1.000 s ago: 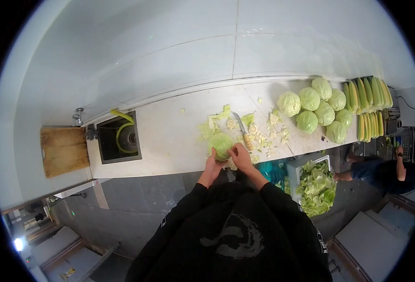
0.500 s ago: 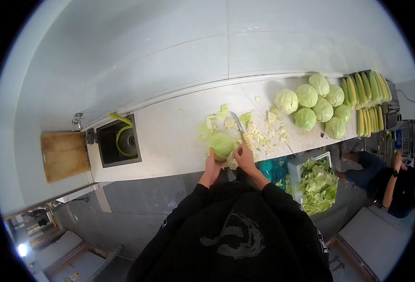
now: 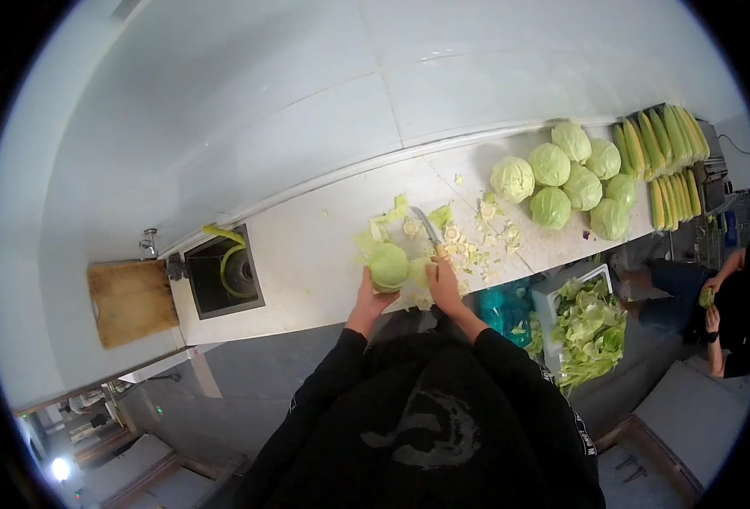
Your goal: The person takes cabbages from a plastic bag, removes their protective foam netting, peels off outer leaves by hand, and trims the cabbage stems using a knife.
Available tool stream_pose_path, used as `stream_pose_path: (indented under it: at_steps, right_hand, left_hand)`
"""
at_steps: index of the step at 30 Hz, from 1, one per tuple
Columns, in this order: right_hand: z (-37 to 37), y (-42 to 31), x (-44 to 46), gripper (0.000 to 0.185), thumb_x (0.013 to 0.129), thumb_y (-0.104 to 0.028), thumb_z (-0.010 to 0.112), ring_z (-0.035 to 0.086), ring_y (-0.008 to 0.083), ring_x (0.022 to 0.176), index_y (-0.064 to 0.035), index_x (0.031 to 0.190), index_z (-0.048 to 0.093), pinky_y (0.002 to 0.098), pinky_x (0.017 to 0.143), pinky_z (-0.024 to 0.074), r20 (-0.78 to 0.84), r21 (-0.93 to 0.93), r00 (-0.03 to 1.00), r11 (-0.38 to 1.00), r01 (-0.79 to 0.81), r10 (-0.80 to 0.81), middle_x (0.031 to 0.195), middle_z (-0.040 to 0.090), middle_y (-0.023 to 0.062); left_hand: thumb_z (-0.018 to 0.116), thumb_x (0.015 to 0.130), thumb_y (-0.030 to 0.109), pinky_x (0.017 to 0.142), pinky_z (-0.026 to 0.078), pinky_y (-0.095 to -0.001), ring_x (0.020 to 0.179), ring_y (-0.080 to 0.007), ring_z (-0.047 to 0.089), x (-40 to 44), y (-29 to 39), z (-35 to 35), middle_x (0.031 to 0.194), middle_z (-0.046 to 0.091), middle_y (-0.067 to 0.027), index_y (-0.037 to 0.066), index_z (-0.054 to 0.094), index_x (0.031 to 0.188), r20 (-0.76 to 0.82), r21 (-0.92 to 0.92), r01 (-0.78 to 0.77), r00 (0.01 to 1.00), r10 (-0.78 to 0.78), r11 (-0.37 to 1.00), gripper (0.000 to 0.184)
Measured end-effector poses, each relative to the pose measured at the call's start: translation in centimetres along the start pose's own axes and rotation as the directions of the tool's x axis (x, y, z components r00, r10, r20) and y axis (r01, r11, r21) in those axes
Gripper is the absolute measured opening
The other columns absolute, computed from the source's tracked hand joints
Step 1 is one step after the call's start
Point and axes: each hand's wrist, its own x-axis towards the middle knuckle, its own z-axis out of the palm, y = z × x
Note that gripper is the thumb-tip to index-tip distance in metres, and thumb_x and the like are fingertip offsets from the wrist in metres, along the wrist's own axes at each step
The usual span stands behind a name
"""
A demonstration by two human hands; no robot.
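A pale green cabbage (image 3: 388,265) is held at the counter's front edge by my left hand (image 3: 371,299), whose fingers curl around its lower left side. My right hand (image 3: 445,287) is closed around the light handle of a knife (image 3: 430,229). The knife's curved blade points away from me, up and to the left, over the counter. Cut cabbage cores and leaf scraps (image 3: 455,244) lie about the blade and to its right. A gap separates my right hand from the cabbage.
Several whole cabbages (image 3: 582,187) stand at the right of the white counter (image 3: 307,254), beside stacked corn cobs (image 3: 659,144). Below the edge is a crate (image 3: 548,318) of loose leaves. A sink (image 3: 256,303) is at the left. Another person's hands (image 3: 713,305) hold something green, far right.
My left hand and the cabbage have moved slightly left, away from my right hand. The view has tilted a little. The other person's hands have come lower.
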Motion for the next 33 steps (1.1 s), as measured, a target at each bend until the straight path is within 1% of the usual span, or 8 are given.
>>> stream_pose_path:
  at_steps: [3, 7, 9, 11, 13, 21, 25, 33]
  right_hand:
    - [-1.0, -5.7, 0.2, 0.049, 0.09, -0.032, 0.062, 0.057, 0.0408, 0.1, 0.0044, 0.12, 0.049, 0.0435, 0.084, 0.0456, 0.232, -0.054, 0.972, 0.998, -0.008, 0.02, 0.107, 0.059, 0.0267]
    - [1.4, -3.9, 0.2, 0.049, 0.087, -0.034, 0.064, 0.058, 0.0423, 0.097, 0.0065, 0.113, 0.055, 0.045, 0.083, 0.0457, 0.177, -0.113, 0.977, 0.988, -0.1, 0.119, 0.102, 0.061, 0.0279]
    - [0.8, -2.1, 0.7, 0.048, 0.086, -0.034, 0.064, 0.058, 0.0431, 0.096, 0.0074, 0.11, 0.057, 0.0455, 0.082, 0.0461, 0.158, -0.13, 0.974, 0.981, -0.146, 0.165, 0.098, 0.062, 0.0281]
    - [0.3, 0.8, 0.5, 0.048, 0.086, -0.034, 0.064, 0.06, 0.0435, 0.092, 0.0081, 0.11, 0.058, 0.0463, 0.079, 0.047, 0.171, -0.142, 0.98, 0.987, -0.076, 0.1, 0.094, 0.064, 0.0277]
    - [0.7, 2.1, 0.3, 0.049, 0.086, -0.033, 0.065, 0.061, 0.0434, 0.09, 0.0086, 0.11, 0.059, 0.0466, 0.077, 0.0478, 0.146, -0.161, 0.988, 0.987, -0.026, 0.05, 0.092, 0.064, 0.0273]
    - [0.8, 1.2, 0.2, 0.051, 0.083, -0.034, 0.066, 0.061, 0.0423, 0.094, 0.009, 0.109, 0.061, 0.0468, 0.08, 0.0481, 0.09, -0.172, 0.976, 0.969, -0.179, 0.196, 0.096, 0.064, 0.0294]
    - [0.3, 0.6, 0.0, 0.045, 0.085, -0.033, 0.064, 0.06, 0.0424, 0.093, 0.0056, 0.108, 0.06, 0.0477, 0.08, 0.0471, 0.105, -0.198, 0.978, 0.968, -0.157, 0.18, 0.097, 0.064, 0.0268]
    - [0.2, 0.9, 0.2, 0.032, 0.086, -0.029, 0.063, 0.058, 0.0434, 0.088, 0.0012, 0.095, 0.058, 0.0493, 0.074, 0.045, 0.09, -0.225, 0.988, 0.969, -0.101, 0.124, 0.091, 0.062, 0.0245]
  left_hand:
    - [0.078, 0.07, -0.003, 0.094, 0.049, -0.0348, 0.115, -0.0213, 0.054, -0.4, 0.7, 0.9, 0.128, 0.05, -0.009, 0.006, 0.034, 0.136, -0.059, 0.018, 0.036, 0.998, -0.035, 0.999, 0.08]
    - [0.076, 0.079, 0.014, 0.093, 0.049, -0.0367, 0.116, -0.0228, 0.052, 2.9, -1.1, -3.8, 0.13, 0.048, -0.0109, 0.008, 0.033, 0.137, 0.07, -0.298, 0.217, 0.976, -0.205, 0.93, 0.072]
    - [0.065, 0.088, 0.031, 0.094, 0.048, -0.0401, 0.119, -0.0254, 0.048, 2.9, -1.3, -4.0, 0.134, 0.045, -0.012, 0.011, 0.035, 0.138, 0.102, -0.052, 0.042, 0.994, -0.037, 0.998, 0.062]
    - [0.055, 0.093, 0.045, 0.095, 0.047, -0.0427, 0.121, -0.0275, 0.045, 3.5, -1.5, -4.4, 0.136, 0.043, -0.0123, 0.014, 0.037, 0.138, 0.041, -0.033, 0.076, 0.996, -0.075, 0.997, 0.057]
    - [0.044, 0.095, 0.055, 0.096, 0.046, -0.0446, 0.123, -0.0289, 0.042, 5.3, -1.2, -5.3, 0.138, 0.041, -0.0121, 0.016, 0.04, 0.137, -0.106, -0.263, 0.294, 0.938, -0.331, 0.919, 0.058]
    - [0.047, 0.093, 0.057, 0.093, 0.044, -0.0497, 0.124, -0.0329, 0.039, 6.2, -0.6, -5.7, 0.14, 0.036, -0.0127, 0.017, 0.039, 0.139, -0.099, -0.303, 0.325, 0.924, -0.369, 0.896, 0.061]
    - [0.048, 0.094, 0.055, 0.094, 0.045, -0.0474, 0.123, -0.0289, 0.046, 5.7, 0.2, -4.7, 0.137, 0.046, -0.0087, 0.017, 0.045, 0.134, -0.151, -0.322, 0.357, 0.895, -0.42, 0.877, 0.056]
    - [0.048, 0.095, 0.053, 0.093, 0.044, -0.0501, 0.124, -0.0317, 0.045, 5.4, 0.2, -4.5, 0.138, 0.043, -0.0116, 0.016, 0.043, 0.135, -0.173, -0.394, 0.347, 0.882, -0.439, 0.851, 0.055]
